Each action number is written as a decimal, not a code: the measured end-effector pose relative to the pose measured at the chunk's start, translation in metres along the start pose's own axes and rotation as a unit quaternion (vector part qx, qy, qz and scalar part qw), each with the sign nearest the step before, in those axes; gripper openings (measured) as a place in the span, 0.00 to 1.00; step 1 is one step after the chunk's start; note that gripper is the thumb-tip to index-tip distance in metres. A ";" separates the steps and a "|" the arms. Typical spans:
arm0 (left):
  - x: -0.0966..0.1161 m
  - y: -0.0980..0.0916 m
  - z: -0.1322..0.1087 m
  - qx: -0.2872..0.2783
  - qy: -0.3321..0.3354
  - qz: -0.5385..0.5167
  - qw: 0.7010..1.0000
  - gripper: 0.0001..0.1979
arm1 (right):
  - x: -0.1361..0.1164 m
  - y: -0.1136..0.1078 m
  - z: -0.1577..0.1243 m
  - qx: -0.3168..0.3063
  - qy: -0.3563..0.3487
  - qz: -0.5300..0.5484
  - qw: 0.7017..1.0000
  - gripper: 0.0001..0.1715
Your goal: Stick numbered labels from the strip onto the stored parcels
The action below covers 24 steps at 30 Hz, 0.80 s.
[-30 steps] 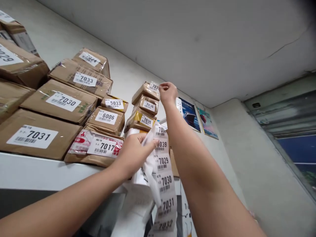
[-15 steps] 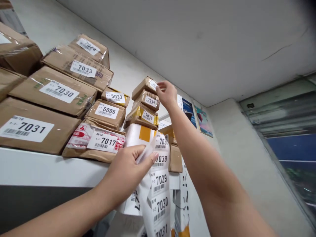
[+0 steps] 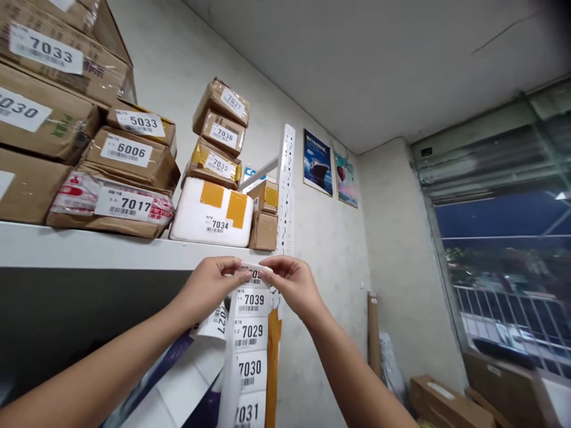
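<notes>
A long strip of white number labels (image 3: pixel 252 333) hangs in front of me, with 7039, 7029, 7030 and 7031 printed down it. My left hand (image 3: pixel 212 288) pinches the left side of its top end. Opposite, my right hand (image 3: pixel 294 285) is closed on the right side of the same end, partly covering the top label. Above on the shelf, small cartons labelled 7037 (image 3: pixel 232 102), 7036 (image 3: pixel 223 135) and 7035 (image 3: pixel 218 163) are stacked on a white box (image 3: pixel 212 214) labelled 7034.
Labelled parcels, among them 7017 (image 3: pixel 122 205) and 6006 (image 3: pixel 127 151), fill the white shelf (image 3: pixel 89 244) to the left. A perforated upright (image 3: pixel 286 184) stands at its right end. Further right are two posters (image 3: pixel 317 163), a window (image 3: pixel 504 267) and cartons (image 3: pixel 446 401) low down.
My right hand has come down from the top carton to the strip's upper end, leaving label 7037 in full sight. My left hand has moved slightly left and the view has turned right.
</notes>
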<state>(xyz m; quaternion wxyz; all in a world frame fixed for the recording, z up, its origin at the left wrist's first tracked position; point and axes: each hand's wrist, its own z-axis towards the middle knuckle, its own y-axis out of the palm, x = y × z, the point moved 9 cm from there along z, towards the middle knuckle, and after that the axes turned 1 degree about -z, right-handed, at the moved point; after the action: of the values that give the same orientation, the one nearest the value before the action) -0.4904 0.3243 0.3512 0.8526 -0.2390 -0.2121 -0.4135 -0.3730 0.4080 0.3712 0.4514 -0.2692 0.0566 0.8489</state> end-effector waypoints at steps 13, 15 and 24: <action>-0.005 0.003 0.000 0.083 0.012 0.121 0.989 0.18 | -0.014 -0.011 0.014 0.110 -0.104 -0.047 0.987 0.07; -0.009 0.009 -0.003 0.031 -0.007 0.101 0.994 0.18 | -0.012 -0.028 0.024 0.164 -0.090 0.013 0.982 0.10; -0.008 -0.003 -0.019 0.028 -0.005 0.079 0.996 0.20 | 0.003 -0.036 0.046 0.274 -0.065 -0.038 0.959 0.10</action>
<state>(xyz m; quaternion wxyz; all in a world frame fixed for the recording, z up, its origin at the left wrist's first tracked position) -0.4940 0.3164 0.3320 0.8881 -0.2329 -0.2080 -0.3373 -0.3641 0.4471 0.4145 0.5426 -0.0819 0.2470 0.7987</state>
